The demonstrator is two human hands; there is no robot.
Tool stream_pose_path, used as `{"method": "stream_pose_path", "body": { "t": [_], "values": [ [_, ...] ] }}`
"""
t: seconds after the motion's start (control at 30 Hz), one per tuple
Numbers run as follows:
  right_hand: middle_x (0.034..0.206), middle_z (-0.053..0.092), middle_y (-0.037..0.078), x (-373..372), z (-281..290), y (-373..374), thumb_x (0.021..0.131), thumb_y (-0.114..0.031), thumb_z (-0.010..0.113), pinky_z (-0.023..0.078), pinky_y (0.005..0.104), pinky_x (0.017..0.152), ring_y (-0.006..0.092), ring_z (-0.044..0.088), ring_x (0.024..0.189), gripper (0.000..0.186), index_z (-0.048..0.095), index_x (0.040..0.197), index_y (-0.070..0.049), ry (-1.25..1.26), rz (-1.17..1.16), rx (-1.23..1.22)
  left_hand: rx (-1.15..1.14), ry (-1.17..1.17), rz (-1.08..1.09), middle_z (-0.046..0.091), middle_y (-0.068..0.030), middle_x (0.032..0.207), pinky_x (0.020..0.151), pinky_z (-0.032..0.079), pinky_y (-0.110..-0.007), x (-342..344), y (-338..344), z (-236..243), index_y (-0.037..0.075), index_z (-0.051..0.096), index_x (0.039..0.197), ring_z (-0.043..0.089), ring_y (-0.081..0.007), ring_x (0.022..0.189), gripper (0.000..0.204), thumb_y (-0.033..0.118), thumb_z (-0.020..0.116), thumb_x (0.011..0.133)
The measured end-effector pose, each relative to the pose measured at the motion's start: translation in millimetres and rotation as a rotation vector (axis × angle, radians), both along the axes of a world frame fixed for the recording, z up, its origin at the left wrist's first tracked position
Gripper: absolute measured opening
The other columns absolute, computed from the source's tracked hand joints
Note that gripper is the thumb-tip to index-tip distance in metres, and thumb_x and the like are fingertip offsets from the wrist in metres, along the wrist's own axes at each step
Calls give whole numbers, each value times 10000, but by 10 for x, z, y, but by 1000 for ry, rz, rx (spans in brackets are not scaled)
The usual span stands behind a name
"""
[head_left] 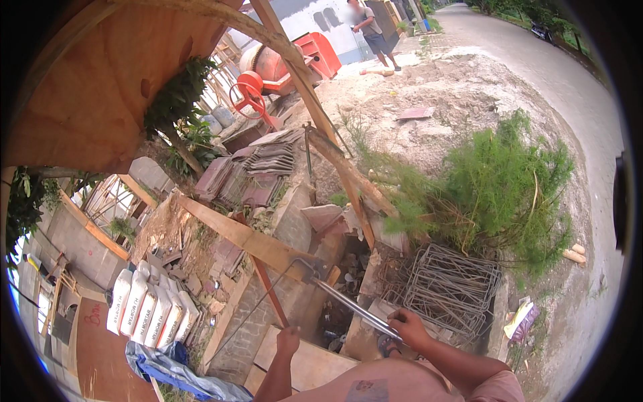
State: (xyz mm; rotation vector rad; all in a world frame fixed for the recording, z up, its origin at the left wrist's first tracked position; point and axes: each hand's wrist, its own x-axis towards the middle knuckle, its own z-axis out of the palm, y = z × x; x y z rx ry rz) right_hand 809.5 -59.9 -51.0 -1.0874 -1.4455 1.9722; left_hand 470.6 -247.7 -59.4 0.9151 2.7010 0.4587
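Note:
My right hand [407, 327] is closed on the near end of a silver metal pipe [358, 307]. The pipe's far end meets a bent steel rod [258, 305] on a wooden plank [248, 238]. That rod slants down and left from the plank. My left hand [288, 340] is a fist round the lower end of a slim reddish wooden bar [268, 288], which crosses the plank; its fingers are partly hidden. Below the pipe, part of a foot [388, 346] shows.
Wired steel frames [455, 288] lie at the right beside a feathery green bush [502, 181]. White sacks [153, 308] are stacked left. Roof tiles [258, 167], an orange concrete mixer [274, 70] and slanting timber poles [321, 110] stand farther off. Another person [375, 33] stands at the back.

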Motion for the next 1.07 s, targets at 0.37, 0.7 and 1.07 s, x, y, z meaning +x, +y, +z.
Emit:
{"method": "stream_pose_path", "body": {
  "t": [0.37,0.7,1.07],
  "values": [
    [859,654,88,2,75,-7,839,-116,653,474,289,740,147,594,800,205,626,972,38,-11,-11,-30,16,-32,15,661,-231,986,872,471,-441,25,15,42,56,687,1026,616,-396,1005,320,321,552,909],
    [843,651,82,-5,57,0,840,-119,644,468,287,728,146,587,779,184,632,948,30,-9,2,-18,18,-37,16,675,-212,945,844,479,-433,78,47,105,73,709,985,640,-372,962,303,317,542,917],
    [853,655,94,-9,42,3,820,-126,656,474,284,723,144,593,775,196,645,953,18,-24,3,-19,22,-46,10,677,-212,970,866,481,-428,29,22,48,82,712,1012,644,-360,977,311,325,545,916]
  ]
}}
